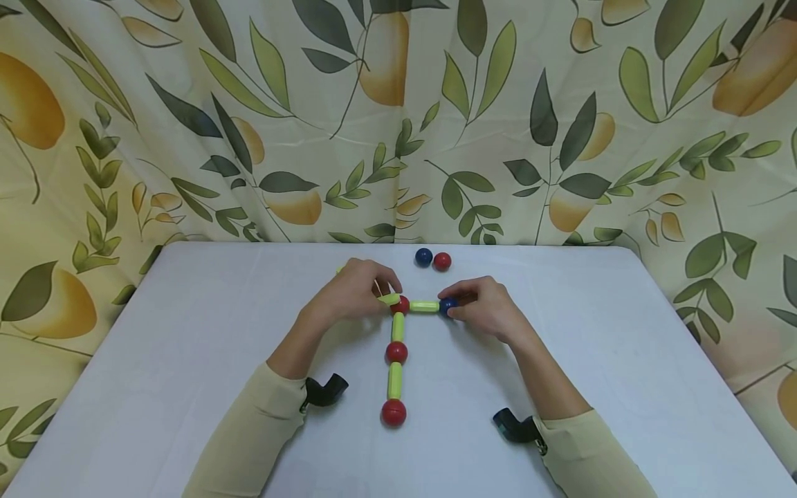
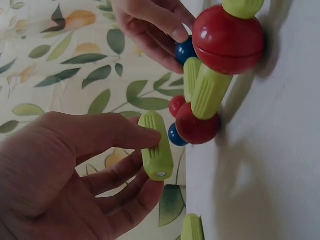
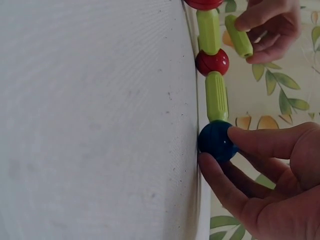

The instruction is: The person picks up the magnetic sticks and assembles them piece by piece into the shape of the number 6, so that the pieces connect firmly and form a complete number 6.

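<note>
My left hand [image 1: 355,290] pinches a yellow-green magnetic rod [image 2: 157,145] between thumb and fingers; in both wrist views the rod is apart from the joined pieces. A metal tip shows at one end of it. My right hand [image 1: 492,308] grips a blue ball [image 3: 217,141] at the right end of the joined piece. From that ball a green rod [image 1: 425,306] runs left to a red ball [image 1: 401,304]. Below it, two more green rods link a middle red ball [image 1: 396,352] and a near red ball [image 1: 394,413] in a line.
Behind the joined pieces, a loose blue ball [image 1: 423,258] and a loose red ball [image 1: 442,261] lie near the table's back edge. Another green rod [image 2: 192,228] lies by the left hand, mostly hidden in the head view. A patterned curtain [image 1: 473,138] hangs behind the white table [image 1: 187,387].
</note>
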{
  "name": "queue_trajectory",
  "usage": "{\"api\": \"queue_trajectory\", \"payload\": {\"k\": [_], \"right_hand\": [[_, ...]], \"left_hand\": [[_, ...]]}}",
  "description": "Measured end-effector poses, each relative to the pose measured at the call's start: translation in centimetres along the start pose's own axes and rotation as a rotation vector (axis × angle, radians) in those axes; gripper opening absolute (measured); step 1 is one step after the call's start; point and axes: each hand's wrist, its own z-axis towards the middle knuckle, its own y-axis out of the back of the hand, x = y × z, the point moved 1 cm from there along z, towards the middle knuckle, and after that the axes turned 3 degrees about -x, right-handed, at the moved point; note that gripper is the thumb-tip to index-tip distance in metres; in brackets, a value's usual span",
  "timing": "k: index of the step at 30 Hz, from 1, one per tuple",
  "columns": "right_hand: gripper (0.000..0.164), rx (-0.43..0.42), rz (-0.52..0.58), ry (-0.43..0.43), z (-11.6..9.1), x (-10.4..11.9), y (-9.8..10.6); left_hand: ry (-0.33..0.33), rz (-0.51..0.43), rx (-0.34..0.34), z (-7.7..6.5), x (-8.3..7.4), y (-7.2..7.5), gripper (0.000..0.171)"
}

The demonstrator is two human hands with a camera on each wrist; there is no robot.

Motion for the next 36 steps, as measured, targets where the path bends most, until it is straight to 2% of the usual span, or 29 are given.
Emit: {"api": "queue_trajectory", "payload": {"k": [6,13,19,26,36], "right_hand": [[0.028,0.002,-0.002,0.006,0.0,-0.1,0.0],[0.028,0.001,0.000,-0.003,0.0,0.0,0.0],[0.028,0.001,-0.001,0.002,0.0,0.0,0.0],[0.028,0.000,-0.006,0.010,0.0,-0.1,0.1],[0.028,-0.009,-0.009,0.016,-0.2,0.0,0.2]], "left_hand": [[-0.056,-0.052,0.058,-0.1,-0.7,-0.4,0.020],[-0.068,-0.122,0.133,0.0,-1.5,-1.3,0.025],[-0.120,-0.124,0.194,0.1,-2.1,-2.2,0.028],[-0.119,-0.131,0.251,0.1,-2.7,-3.2,0.026],[-0.153,-0.102,0.322,0.0,-3.6,-4.3,0.024]]}}
